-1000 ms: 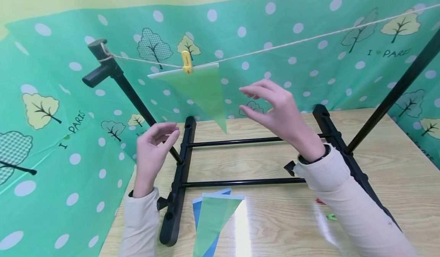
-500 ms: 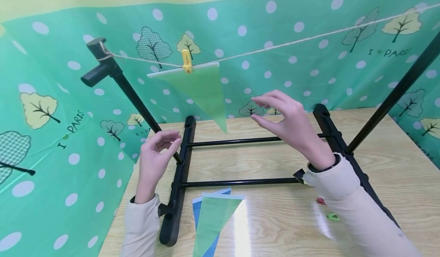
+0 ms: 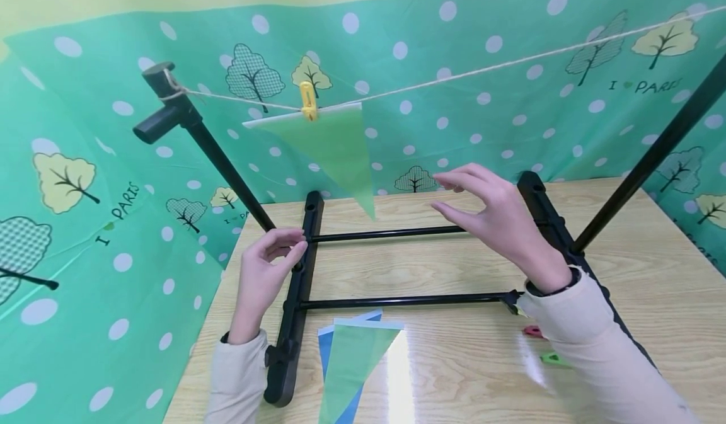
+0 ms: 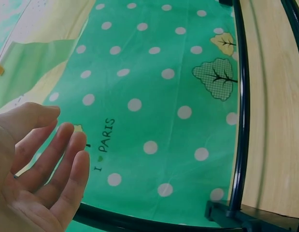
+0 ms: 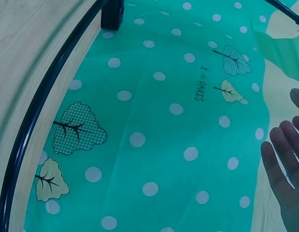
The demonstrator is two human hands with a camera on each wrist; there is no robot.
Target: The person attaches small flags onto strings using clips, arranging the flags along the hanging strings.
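A green triangular pennant [image 3: 334, 150] hangs point down from a thin string [image 3: 454, 79], clipped by a yellow clothespin [image 3: 308, 101]. My left hand [image 3: 266, 282] is in the air below and left of it, near the left post, fingers loosely curled around nothing. Right of the pennant, my right hand [image 3: 499, 219] hovers over the stand with thumb and fingers apart, also holding nothing. The left wrist view has the relaxed left hand [image 4: 48, 169] with the pennant [image 4: 33, 65] beyond. At the right edge of the right wrist view is the right hand [image 5: 287, 159].
A black stand [image 3: 292, 304] with crossbars and two posts carries the string. On the wooden table [image 3: 442, 361] lie a green pennant [image 3: 357, 355] over blue paper [image 3: 325, 348], plus a red clothespin [image 3: 533, 331] and a green clothespin [image 3: 553, 358]. A patterned green cloth [image 3: 454, 115] stands behind.
My right hand has drawn away from the hanging pennant, down and to the right. My left hand has drifted down and slightly right. The pennant hangs almost unchanged.
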